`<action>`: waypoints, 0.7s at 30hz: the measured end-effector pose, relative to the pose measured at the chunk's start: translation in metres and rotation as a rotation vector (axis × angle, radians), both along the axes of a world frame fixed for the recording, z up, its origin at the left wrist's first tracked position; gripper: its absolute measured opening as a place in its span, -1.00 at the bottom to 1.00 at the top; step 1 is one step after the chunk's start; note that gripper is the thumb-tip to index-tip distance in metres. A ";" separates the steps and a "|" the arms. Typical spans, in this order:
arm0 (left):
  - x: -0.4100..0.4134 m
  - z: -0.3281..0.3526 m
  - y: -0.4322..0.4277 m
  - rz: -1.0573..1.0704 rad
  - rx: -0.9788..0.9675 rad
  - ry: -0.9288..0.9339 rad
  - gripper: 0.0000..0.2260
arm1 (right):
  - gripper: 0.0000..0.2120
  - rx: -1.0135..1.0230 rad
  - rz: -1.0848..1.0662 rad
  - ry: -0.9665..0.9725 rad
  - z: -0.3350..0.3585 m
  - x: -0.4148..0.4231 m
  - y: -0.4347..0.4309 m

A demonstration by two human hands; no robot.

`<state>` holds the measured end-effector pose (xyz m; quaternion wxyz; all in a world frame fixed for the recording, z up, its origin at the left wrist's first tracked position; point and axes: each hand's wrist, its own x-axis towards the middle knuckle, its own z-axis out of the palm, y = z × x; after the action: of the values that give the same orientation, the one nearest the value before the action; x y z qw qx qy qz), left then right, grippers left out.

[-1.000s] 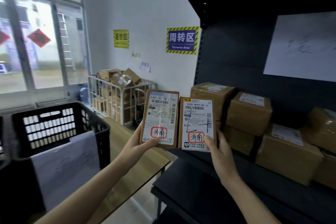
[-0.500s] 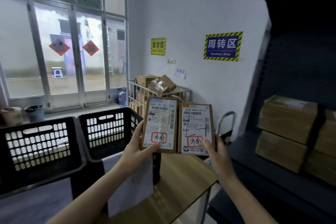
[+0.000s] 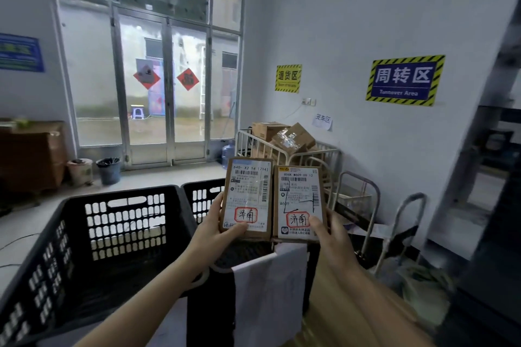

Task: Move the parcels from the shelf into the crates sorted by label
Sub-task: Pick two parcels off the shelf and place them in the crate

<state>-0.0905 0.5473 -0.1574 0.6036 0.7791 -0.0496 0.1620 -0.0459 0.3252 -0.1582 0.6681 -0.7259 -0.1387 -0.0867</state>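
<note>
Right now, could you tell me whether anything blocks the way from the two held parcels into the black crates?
Nothing visible does. The left hand and right hand hold the parcels above the open-topped crates; the white sheet hangs on one crate's outer wall.

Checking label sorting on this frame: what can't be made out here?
Head view:
Fine print on the left parcel and right parcel: too small.
Right crate: mostly hidden behind both parcels and the left hand.
Writing on the paper sheet hung on it: too faint.
Shelf: blurred, cut off by the right edge.
</note>
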 end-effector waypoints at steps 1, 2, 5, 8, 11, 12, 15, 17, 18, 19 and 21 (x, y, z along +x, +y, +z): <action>0.002 0.000 0.007 0.014 0.008 -0.002 -0.39 | -0.77 -0.005 0.017 0.001 0.000 0.005 0.008; 0.004 0.000 0.013 0.026 0.008 -0.005 -0.39 | -0.77 -0.015 0.029 -0.002 0.000 0.010 0.015; 0.012 -0.001 0.028 0.068 0.018 0.002 -0.36 | -0.80 -0.028 0.065 0.000 -0.001 0.025 0.034; 0.024 -0.003 0.038 0.104 0.032 0.015 -0.38 | -0.80 -0.033 0.105 0.014 -0.004 0.043 0.047; 0.038 -0.004 0.045 0.138 0.044 0.026 -0.39 | -0.79 -0.012 0.148 0.033 -0.006 0.065 0.058; 0.045 -0.005 0.048 0.148 0.039 0.028 -0.37 | -0.79 -0.009 0.161 0.043 -0.007 0.074 0.061; 0.068 -0.010 0.056 0.178 0.041 0.043 -0.33 | -0.78 -0.015 0.194 0.060 -0.010 0.102 0.070; 0.087 -0.015 0.058 0.205 0.043 0.059 -0.32 | -0.77 -0.025 0.209 0.068 -0.014 0.127 0.075; 0.098 -0.018 0.058 0.217 0.036 0.072 -0.32 | -0.75 -0.031 0.218 0.074 -0.017 0.141 0.078; 0.108 -0.021 0.060 0.227 0.025 0.091 -0.33 | -0.73 -0.038 0.228 0.080 -0.018 0.154 0.081; 0.131 -0.028 0.063 0.241 -0.001 0.133 -0.33 | -0.67 -0.051 0.244 0.102 -0.025 0.184 0.086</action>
<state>0.0410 0.6104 -0.1849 0.5820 0.7881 0.0846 0.1815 0.1379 0.4116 -0.1837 0.6610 -0.7241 -0.1937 0.0359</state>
